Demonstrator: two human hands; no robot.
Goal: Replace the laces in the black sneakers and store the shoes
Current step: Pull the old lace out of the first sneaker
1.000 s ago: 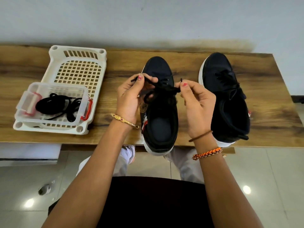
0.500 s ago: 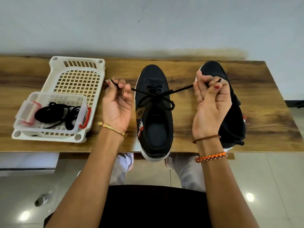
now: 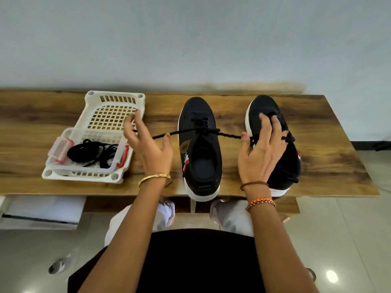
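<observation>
Lace drawn taut across the left black sneaker (image 3: 201, 149) on the table (image 3: 330, 144).

My left hand's fingers (image 3: 168, 138) pinch one end of the lace (image 3: 227, 133), my right hand's fingers (image 3: 244, 138) the other, remaining fingers splayed. I judge the bow undone and unlacing in hand; next I'd draw the ends out through the eyelets. The other sneaker (image 3: 281, 166) waits beside; spare laces (image 3: 93, 152) lie in the clear box (image 3: 60, 153).

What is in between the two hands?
In the head view, the middle black sneaker sits between the left hand and the right hand, with its black lace stretched across to both.
</observation>
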